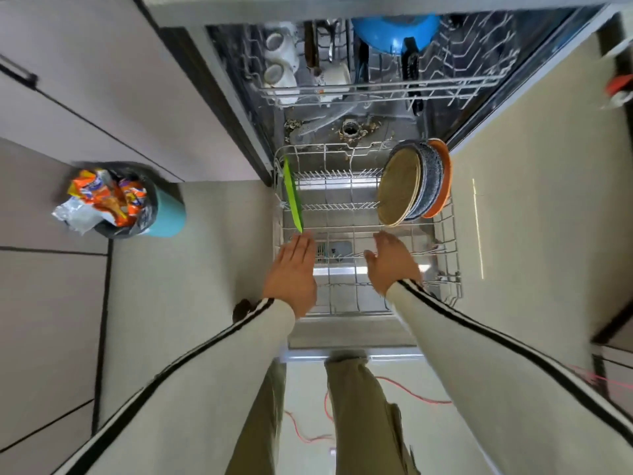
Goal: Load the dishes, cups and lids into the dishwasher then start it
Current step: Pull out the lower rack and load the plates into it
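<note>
The dishwasher stands open with its lower rack (445, 234) pulled out over the door. Three plates stand upright at the rack's right side: a tan one (399, 186), a speckled blue one (430, 180) and an orange one (445, 176). A green lid (293, 197) stands on edge along the left side. The upper rack (462, 87) holds white cups (279, 63), a blue bowl (394, 29) and dark utensils. My left hand (294, 272) hovers flat above the rack's front left corner, just below the green lid. My right hand (392, 262) is held over the rack's front, fingers relaxed, holding nothing.
A teal bin (164, 214) stuffed with orange wrappers stands on the floor to the left. Cabinet fronts (85, 80) line the left side. Food debris lies around the drain (351, 128) in the tub. A red cord (411, 392) trails on the floor by my legs.
</note>
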Demonstrator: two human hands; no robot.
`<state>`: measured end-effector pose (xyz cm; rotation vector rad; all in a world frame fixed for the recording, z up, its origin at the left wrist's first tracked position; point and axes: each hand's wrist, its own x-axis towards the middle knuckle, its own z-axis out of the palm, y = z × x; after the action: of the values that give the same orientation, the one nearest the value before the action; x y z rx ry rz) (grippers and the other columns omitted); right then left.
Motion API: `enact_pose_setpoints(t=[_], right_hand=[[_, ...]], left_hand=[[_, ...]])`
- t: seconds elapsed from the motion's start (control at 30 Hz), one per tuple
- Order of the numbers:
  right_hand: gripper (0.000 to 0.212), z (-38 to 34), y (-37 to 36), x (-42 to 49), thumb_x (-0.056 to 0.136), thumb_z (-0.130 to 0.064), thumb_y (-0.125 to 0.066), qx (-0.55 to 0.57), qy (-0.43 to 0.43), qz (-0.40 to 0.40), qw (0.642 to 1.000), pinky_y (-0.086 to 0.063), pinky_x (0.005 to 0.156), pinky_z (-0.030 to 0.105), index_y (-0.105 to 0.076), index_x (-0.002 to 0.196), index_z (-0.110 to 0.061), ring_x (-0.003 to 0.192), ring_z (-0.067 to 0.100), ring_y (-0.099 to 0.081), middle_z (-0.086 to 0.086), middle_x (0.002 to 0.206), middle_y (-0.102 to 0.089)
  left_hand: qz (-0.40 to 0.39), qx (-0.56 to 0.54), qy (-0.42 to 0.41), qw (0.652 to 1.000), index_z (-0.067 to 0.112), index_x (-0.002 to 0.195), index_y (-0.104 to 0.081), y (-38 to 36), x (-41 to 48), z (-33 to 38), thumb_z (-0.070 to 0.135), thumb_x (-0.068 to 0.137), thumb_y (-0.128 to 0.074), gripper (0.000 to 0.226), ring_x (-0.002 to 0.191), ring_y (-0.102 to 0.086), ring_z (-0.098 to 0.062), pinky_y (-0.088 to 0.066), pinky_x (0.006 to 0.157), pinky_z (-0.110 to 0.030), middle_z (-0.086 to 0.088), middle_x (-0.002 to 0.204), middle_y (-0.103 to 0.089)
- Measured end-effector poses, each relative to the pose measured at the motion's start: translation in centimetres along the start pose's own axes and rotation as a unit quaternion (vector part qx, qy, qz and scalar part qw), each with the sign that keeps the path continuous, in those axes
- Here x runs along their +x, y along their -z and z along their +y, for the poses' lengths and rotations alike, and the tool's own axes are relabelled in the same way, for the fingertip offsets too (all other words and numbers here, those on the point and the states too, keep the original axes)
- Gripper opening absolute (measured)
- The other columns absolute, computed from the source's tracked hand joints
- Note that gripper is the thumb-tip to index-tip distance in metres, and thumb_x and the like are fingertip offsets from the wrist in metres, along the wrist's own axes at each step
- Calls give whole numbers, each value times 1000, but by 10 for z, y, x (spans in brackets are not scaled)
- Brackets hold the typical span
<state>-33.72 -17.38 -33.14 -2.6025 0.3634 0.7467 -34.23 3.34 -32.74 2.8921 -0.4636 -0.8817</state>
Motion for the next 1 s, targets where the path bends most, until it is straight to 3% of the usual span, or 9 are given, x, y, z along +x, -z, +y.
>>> enact_pose_setpoints(t=[0.07,0.13,0.27,0.57,0.87,1.0], right_hand=[[57,-25,6,-36,105,-35,-33,-69,69,-3,995,-11,121,33,-21,154,-8,149,25,-17,10,162,-19],[60,-55,10,-72,105,-36,-28,-114,102,0,988,-5,122,34,-13,156,-7,151,25,-9,10,164,-11],[63,-122,7,-130,105,-41,-25,-131,105,2,986,-6,124,37,-8,157,-10,152,22,-3,7,165,-4],[61,-317,-45,-205,104,-36,-31,-132,143,47,980,-6,124,36,-15,156,-8,152,23,-4,9,165,-6],[61,-554,-54,-237,100,-35,-40,-139,337,74,928,-12,123,37,-25,153,-9,150,25,-13,10,163,-17],[57,-648,-51,-227,103,-35,-34,-142,419,102,891,-13,123,39,-26,154,-10,151,25,-11,10,163,-15]], left_hand=[[14,-28,15,999,12,157,8,25,-31,-10,28,100,-41,78,152,9,-22,-3,125,-40,-6,165,13],[22,-49,29,998,13,158,7,46,-62,-26,29,101,-38,73,152,9,-22,-2,124,-40,-5,165,12],[42,-42,59,996,11,157,7,67,-122,-78,35,104,-28,68,152,10,-22,0,124,-41,-6,165,13],[77,-43,107,990,10,157,3,97,-251,-263,34,102,-33,70,152,9,-24,2,124,-40,-8,165,11],[177,-57,230,955,10,158,-3,183,-348,-435,28,100,-38,70,153,7,-23,1,124,-40,-7,166,6],[244,-45,275,929,8,157,-3,219,-364,-492,29,100,-40,72,152,9,-25,-1,124,-41,-10,166,8]])
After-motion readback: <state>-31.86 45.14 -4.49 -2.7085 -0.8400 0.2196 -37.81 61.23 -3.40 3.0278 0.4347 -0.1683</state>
